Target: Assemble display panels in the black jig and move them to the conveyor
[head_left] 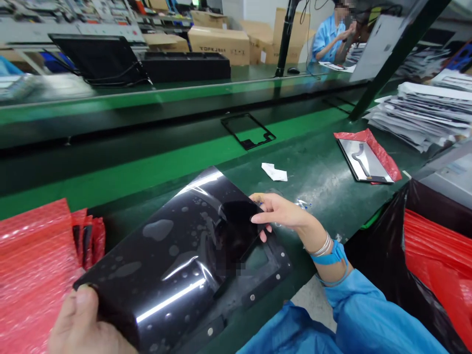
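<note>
A glossy black film sheet (173,246), bubbled and curling upward, lies over a dark panel in a black fixture (271,273) on the green bench. My left hand (86,324) pinches the sheet's near left corner, thumb on top. My right hand (280,211) grips the sheet's right edge, fingers curled round it. A blue sleeve and blue wristband cover my right forearm.
Red bubble-wrap bags (33,265) are stacked at the left. A screen on a red bag (367,157), a black frame (249,130), a white paper scrap (275,172) and stacked sheets (424,113) lie further right. Another person in blue (330,37) sits beyond the conveyor.
</note>
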{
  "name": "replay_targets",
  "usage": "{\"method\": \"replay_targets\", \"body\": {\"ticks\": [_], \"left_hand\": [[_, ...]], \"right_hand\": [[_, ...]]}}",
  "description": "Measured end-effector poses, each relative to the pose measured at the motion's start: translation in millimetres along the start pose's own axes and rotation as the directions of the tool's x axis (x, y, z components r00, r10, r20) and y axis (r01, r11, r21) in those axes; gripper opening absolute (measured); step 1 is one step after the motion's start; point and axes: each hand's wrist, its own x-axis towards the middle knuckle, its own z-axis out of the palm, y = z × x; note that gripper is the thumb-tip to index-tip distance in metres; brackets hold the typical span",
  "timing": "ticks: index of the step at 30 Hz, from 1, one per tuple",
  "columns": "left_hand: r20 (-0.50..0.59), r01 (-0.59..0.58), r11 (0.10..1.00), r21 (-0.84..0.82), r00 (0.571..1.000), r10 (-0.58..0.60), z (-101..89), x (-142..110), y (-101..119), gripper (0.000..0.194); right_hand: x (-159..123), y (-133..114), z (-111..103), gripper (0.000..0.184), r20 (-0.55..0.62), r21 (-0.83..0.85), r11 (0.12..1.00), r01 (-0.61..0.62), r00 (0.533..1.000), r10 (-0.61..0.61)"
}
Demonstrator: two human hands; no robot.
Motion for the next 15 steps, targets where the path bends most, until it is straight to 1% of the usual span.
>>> {"method": "replay_targets", "body": {"ticks": [2, 3, 4, 7, 9, 11, 13, 15], "left_hand": [[-0.112, 0.027, 0.995, -0.099, 0.993, -0.039, 12.4, -6, 15, 0.037], [-0.14, 0.035, 0.99, -0.14, 0.989, -0.054, 17.0, -8, 20, 0.04], [-0.132, 0.053, 0.984, -0.168, 0.988, -0.075, 20.4, -10, 23, 0.041], [-0.096, 0.168, 0.953, -0.253, 0.976, -0.197, 24.0, -16, 23, 0.045], [-0.035, 0.235, 0.916, -0.325, 0.965, -0.26, 23.0, -20, 20, 0.053], [0.059, 0.257, 0.88, -0.4, 0.965, -0.256, 20.9, -22, 17, 0.055], [0.181, 0.266, 0.867, -0.422, 0.961, -0.207, 18.1, -24, 17, 0.054], [0.277, 0.259, 0.871, -0.417, 0.949, -0.15, 15.0, -26, 19, 0.056]], "right_hand": [[1, 3, -2, 0.046, -0.01, 0.003, 1.0, 0.012, 1.0, -0.012], [1, 6, -4, 0.045, -0.025, 0.004, 1.0, 0.019, 0.999, -0.019], [0, 9, -6, 0.044, -0.047, 0.001, 1.0, 0.024, 0.999, -0.023], [-3, 15, -12, 0.045, -0.155, -0.003, 1.0, 0.029, 0.987, -0.029], [0, 14, -14, 0.045, -0.232, 0.011, 0.999, 0.037, 0.972, -0.034], [13, 6, -10, 0.046, -0.261, 0.028, 0.998, 0.063, 0.964, -0.053], [39, -8, -1, 0.045, -0.247, 0.031, 0.993, 0.116, 0.963, -0.104], [77, -26, 12, 0.04, -0.226, 0.017, 0.985, 0.171, 0.961, -0.163]]}}
